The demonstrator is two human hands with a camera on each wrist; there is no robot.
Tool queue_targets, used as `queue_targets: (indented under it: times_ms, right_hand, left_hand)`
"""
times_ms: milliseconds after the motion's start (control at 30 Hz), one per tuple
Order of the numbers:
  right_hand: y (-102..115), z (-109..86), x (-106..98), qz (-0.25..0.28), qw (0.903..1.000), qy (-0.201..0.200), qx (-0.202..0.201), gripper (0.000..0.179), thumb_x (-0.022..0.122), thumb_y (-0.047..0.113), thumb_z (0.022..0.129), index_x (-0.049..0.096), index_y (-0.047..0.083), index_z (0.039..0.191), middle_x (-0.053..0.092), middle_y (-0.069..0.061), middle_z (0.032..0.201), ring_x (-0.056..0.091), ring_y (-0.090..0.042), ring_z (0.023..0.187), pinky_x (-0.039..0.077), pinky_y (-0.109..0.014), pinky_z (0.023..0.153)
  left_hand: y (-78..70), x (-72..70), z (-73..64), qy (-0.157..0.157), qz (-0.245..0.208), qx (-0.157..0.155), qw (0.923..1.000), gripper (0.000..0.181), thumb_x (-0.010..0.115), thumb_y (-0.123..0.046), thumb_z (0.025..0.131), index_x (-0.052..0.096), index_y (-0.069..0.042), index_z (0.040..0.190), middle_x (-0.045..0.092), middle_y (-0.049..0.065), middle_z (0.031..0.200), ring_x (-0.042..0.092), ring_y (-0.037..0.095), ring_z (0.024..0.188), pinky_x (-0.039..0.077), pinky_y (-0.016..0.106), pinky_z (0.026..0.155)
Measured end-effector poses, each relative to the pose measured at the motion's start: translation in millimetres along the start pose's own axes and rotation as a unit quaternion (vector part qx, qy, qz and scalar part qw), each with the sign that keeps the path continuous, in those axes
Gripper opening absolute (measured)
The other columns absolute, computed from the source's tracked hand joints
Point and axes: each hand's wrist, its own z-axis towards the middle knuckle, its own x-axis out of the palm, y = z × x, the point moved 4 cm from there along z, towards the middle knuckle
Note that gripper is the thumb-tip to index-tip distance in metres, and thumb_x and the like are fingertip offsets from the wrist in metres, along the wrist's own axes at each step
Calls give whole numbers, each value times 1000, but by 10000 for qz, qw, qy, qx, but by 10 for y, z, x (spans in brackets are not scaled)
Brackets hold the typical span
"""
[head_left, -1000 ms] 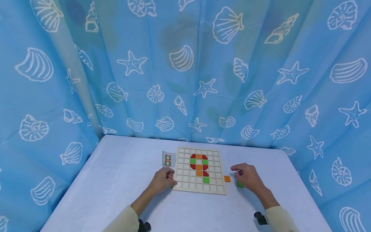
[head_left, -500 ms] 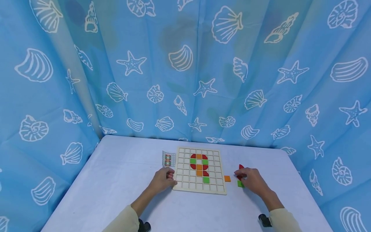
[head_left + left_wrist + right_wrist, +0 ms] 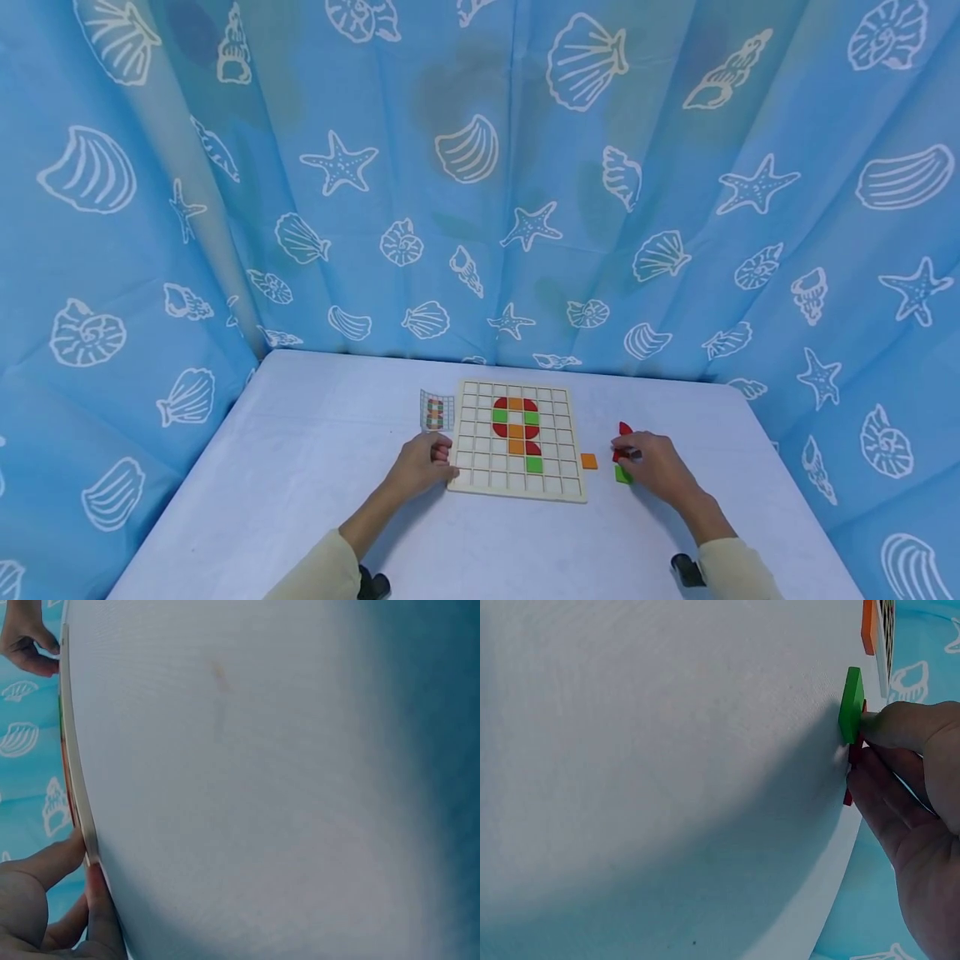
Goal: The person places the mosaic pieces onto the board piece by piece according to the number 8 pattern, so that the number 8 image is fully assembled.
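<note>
A wooden grid board (image 3: pixel 480 481) lies on the table, with red, orange and green tiles set in several of its cells. At its left edge, near the front corner, my left hand (image 3: pixel 420 468) grips the board between thumb and fingers; the left wrist view shows the thumb (image 3: pixel 56 859) against the rim. To the right of the board, the thumb and fingers of my right hand (image 3: pixel 660 468) pinch a red tile (image 3: pixel 855 754), mostly hidden by them. A green tile (image 3: pixel 622 474) lies just in front of it, and another red tile (image 3: pixel 624 428) just behind.
An orange tile (image 3: pixel 588 461) lies between the board and my right hand. Beside the board's upper left edge is a small pattern card (image 3: pixel 437 412). A blue shell-print curtain (image 3: pixel 465 233) stands around the white-covered table (image 3: pixel 315 400).
My right hand has moved slightly right and toward me, settling over the red tiles and uncovering the far red one and more of the green tile. My left hand stays on the board.
</note>
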Motion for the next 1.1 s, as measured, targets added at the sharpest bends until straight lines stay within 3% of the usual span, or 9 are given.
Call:
queue_targets:
  times_ms: [633,867,1100]
  right_hand:
    - [160,-36,35,206,9990,-350,-199,47,85,12,72,70,6,117,68,-2,100,60,-20,93,55,-41,79]
    - [483,-15,25,541,9968,-444,-382,47,86,13,72,71,9,116,70,0,104,63,-18,94,55,-40,80]
    - [859,-42,145,764,9957,-243,-472,51,89,17,68,72,14,117,66,8,103,59,-11,92,53,-25,72]
  left_hand:
    - [8,8,-5,43,-12,-63,10000,42,81,-15,78,61,-2,112,54,2,88,52,16,81,47,27,69]
    - [-1,3,8,19,-48,-11,10000,42,82,-14,78,61,-2,113,54,1,88,52,16,81,47,27,69]
    - [-9,0,5,0,-33,-25,10000,41,81,-13,78,61,-2,112,54,2,88,52,16,82,47,27,69]
